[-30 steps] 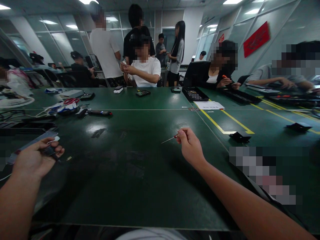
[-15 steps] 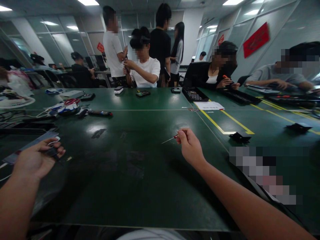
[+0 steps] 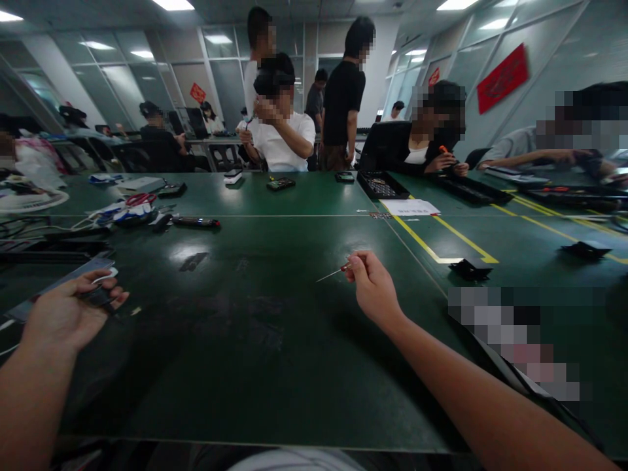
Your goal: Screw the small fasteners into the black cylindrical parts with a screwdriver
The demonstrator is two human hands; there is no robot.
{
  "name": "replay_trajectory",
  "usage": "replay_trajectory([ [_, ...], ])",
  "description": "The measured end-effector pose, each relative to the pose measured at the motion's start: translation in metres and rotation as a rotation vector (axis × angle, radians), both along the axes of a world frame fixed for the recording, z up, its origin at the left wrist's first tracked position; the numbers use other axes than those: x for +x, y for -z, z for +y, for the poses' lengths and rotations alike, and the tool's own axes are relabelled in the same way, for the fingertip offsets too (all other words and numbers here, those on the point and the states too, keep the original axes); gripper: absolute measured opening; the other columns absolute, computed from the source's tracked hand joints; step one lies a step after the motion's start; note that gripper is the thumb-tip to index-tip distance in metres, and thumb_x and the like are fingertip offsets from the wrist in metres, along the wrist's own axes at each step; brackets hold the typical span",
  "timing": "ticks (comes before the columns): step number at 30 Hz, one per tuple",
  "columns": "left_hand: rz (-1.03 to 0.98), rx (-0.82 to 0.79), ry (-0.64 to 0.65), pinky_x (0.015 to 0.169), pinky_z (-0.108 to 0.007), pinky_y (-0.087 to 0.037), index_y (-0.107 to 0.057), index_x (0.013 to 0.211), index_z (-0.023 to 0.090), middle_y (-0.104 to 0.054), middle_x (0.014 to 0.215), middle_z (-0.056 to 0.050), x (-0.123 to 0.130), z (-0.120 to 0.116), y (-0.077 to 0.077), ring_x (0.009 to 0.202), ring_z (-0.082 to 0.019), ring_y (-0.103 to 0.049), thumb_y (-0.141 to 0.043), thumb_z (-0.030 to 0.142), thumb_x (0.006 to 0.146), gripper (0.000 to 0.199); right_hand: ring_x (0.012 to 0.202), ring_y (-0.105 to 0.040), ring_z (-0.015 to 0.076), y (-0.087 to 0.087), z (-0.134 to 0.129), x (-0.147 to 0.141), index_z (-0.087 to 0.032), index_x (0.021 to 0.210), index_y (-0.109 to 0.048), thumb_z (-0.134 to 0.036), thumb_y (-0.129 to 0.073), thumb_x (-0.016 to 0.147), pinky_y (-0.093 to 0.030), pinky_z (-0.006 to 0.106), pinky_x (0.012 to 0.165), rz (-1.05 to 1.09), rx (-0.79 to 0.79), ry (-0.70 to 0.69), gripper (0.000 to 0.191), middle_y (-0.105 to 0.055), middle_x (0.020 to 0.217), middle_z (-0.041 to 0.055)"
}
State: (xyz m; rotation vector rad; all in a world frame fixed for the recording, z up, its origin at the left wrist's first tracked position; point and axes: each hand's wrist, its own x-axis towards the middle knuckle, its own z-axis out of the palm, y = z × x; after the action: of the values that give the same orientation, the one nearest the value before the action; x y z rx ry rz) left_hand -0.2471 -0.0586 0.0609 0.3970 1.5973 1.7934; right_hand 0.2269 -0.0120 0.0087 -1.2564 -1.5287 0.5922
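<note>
Standing person (image 3: 343, 108) shifted rightward; right hand (image 3: 373, 284) holds tool (image 3: 333, 272) within table (image 3: 196, 386) edges.

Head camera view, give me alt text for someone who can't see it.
Over a green table, a right hand holds a thin metal tool, red near the fingers, and a left hand holds a small dark object. Other people sit and stand beyond.

1. R hand (image 3: 375, 284) pinches thin tool (image 3: 330, 275) w/ red handle, metal tip pointing left, over green table (image 3: 210, 379).
2. L hand (image 3: 66, 311) holds small dark item (image 3: 98, 296) w/ white strip.
3. Dark rod (image 3: 195, 222) lies nr red loops (image 3: 141, 199).
4. Seated person (image 3: 294, 139) opp., white tee, hands raised.
</note>
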Motion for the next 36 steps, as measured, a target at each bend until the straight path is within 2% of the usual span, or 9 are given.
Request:
replay_trajectory([
  [7,0.054,0.002,0.024,0.048,-0.023,-0.053,-0.058,0.074,0.014,-0.047,0.067,-0.002,-0.005,-0.001,0.002,0.053,-0.013,-0.044,-0.049,0.003,0.042,0.035,0.071,-0.061,0.0191,0.0,0.0,0.0,-0.023,0.094,-0.057,-0.045,-0.042,0.101,-0.047,0.035,0.07,-0.007,0.014,0.0,0.027,-0.064,0.076,0.0022],
  [17,0.042,-0.026,-0.018,0.046,-0.024,-0.051,-0.057,0.074,0.016,-0.047,0.065,-0.003,-0.006,-0.003,-0.001,0.056,-0.016,-0.048,-0.049,0.006,0.04,0.036,0.07,-0.062,0.0195,0.0,0.001,0.001,-0.023,0.094,-0.057,-0.044,-0.043,0.101,-0.048,0.034,0.069,-0.012,0.006,0.007,0.026,-0.065,0.077,0.0026],
  [26,0.035,-0.032,0.017,0.049,-0.023,-0.052,-0.059,0.079,0.014,-0.049,0.069,-0.003,-0.015,0.001,0.012,0.056,-0.015,-0.048,-0.048,0.002,0.043,0.039,0.07,-0.061,0.0191,-0.002,0.0,0.0,-0.023,0.093,-0.057,-0.044,-0.043,0.1,-0.048,0.034,0.069,-0.011,0.009,0.002,0.025,-0.065,0.076,0.0024],
  [29,0.022,-0.036,0.04,0.052,-0.024,-0.054,-0.059,0.078,0.015,-0.051,0.069,-0.003,-0.015,-0.001,0.013,0.057,-0.015,-0.05,-0.048,0.001,0.046,0.036,0.07,-0.061,0.0192,-0.002,0.0,0.0,-0.023,0.094,-0.057,-0.044,-0.043,0.1,-0.048,0.034,0.069,-0.006,0.001,0.004,0.026,-0.065,0.076,0.0025],
  [33,0.015,-0.132,0.053,0.053,-0.026,-0.054,-0.06,0.078,0.014,-0.059,0.079,-0.007,-0.01,-0.005,0.013,0.067,-0.018,-0.059,-0.05,0.005,0.06,0.022,0.069,-0.061,0.0193,-0.002,0.0,-0.001,-0.023,0.094,-0.057,-0.044,-0.043,0.1,-0.048,0.034,0.068,-0.008,-0.007,0.011,0.025,-0.065,0.075,0.0025],
  [36,0.034,-0.137,0.065,0.053,-0.027,-0.053,-0.062,0.082,0.014,-0.059,0.081,-0.006,-0.007,-0.008,0.015,0.066,-0.018,-0.058,-0.052,0.01,0.067,0.018,0.069,-0.061,0.0193,-0.002,0.0,-0.001,-0.024,0.093,-0.057,-0.044,-0.043,0.1,-0.048,0.034,0.068,-0.009,-0.001,-0.003,0.025,-0.065,0.075,0.0025],
])
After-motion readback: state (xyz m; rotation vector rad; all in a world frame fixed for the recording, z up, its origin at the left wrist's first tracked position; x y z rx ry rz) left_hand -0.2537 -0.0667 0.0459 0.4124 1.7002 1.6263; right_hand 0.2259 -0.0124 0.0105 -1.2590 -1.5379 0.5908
